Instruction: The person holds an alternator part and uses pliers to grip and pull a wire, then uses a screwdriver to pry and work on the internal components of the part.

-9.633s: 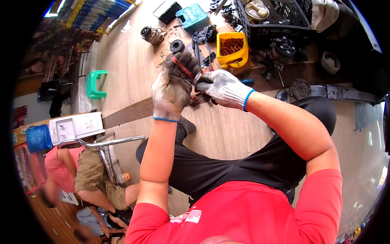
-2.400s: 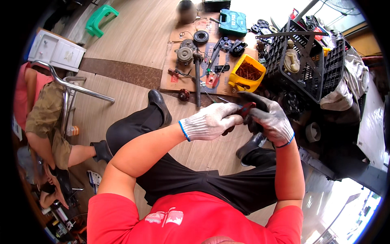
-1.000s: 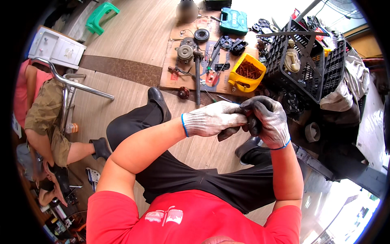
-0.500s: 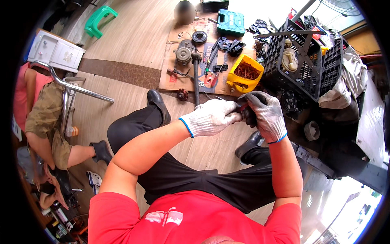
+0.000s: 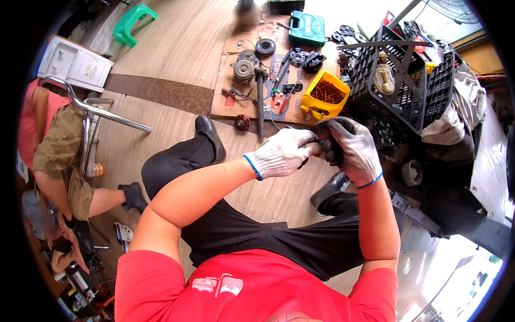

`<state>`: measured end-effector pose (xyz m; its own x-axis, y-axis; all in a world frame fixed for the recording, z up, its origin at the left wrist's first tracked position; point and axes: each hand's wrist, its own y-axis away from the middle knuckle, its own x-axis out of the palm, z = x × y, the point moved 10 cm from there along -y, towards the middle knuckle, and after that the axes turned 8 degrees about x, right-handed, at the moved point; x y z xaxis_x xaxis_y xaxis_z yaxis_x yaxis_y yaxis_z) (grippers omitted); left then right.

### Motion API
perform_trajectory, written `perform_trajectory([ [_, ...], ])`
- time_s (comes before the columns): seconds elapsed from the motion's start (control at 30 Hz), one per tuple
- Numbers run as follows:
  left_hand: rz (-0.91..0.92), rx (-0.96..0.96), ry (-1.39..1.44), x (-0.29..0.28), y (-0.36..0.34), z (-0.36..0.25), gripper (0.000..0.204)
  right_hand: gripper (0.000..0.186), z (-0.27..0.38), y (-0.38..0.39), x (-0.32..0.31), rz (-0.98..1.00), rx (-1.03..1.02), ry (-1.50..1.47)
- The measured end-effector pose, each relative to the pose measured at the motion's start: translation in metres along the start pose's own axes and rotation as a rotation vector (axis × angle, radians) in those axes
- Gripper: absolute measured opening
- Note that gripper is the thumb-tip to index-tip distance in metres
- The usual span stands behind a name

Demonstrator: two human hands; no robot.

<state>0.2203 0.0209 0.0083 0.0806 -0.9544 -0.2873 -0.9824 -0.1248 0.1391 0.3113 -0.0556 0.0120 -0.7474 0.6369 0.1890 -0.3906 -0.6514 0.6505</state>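
Note:
My left hand (image 5: 283,152) and my right hand (image 5: 355,148) wear white knit gloves with dark palms and blue cuffs. They meet above the floor, between my knees and the cardboard sheet. Fingers of both hands are closed around a small dark piece with a hint of red; the gloves hide most of it, so its kind cannot be made out. Thin wire-like strands show near the fingers. Just beyond the left hand, a small copper-wound part (image 5: 242,122) rests beside a long dark metal bar (image 5: 260,110).
On the cardboard (image 5: 222,88) lie a round metal housing (image 5: 244,70), a black ring (image 5: 265,47), a teal case (image 5: 307,28) and a yellow container (image 5: 322,111) of rusty-brown pieces. Black crates (image 5: 362,99) stand at right. A person (image 5: 59,129) sits at left beside a metal-framed chair (image 5: 118,121).
My left hand has shifted slightly right and its wrist has turned a little. My right hand stays nearly in place, its fingers curled a bit differently around the small piece.

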Motion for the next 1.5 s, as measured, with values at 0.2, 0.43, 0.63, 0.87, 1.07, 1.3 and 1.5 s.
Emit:
perform_trajectory([
  [0.2, 0.13, -0.124, 0.41, 0.008, 0.006, -0.007, 0.033, 0.048, 0.0, 0.004, 0.004, 0.325, -0.075, -0.182],
  [0.43, 0.092, -0.149, 0.575, 0.006, 0.004, -0.003, 0.032, 0.05, -0.002, -0.006, -0.019, 0.1, 0.034, -0.389],
  [0.63, 0.086, -0.213, 0.625, 0.011, 0.006, 0.004, 0.032, 0.042, -0.004, -0.003, -0.004, 0.184, 0.023, -0.213],
  [0.87, 0.181, -0.216, 0.699, 0.021, 0.01, -0.008, 0.03, 0.029, 0.006, 0.01, 0.015, 0.303, -0.032, -0.108],
  [1.07, 0.276, -0.235, 0.7, 0.025, 0.017, -0.013, 0.028, 0.017, 0.003, 0.015, 0.018, 0.351, -0.012, -0.138],
  [1.3, 0.259, -0.222, 0.646, 0.025, 0.014, -0.013, 0.029, 0.025, 0.0, 0.008, 0.012, 0.232, -0.035, -0.105],
  [1.5, 0.281, -0.21, 0.684, 0.029, 0.014, -0.008, 0.031, 0.025, 0.006, 0.012, 0.01, 0.051, -0.066, -0.076],
])
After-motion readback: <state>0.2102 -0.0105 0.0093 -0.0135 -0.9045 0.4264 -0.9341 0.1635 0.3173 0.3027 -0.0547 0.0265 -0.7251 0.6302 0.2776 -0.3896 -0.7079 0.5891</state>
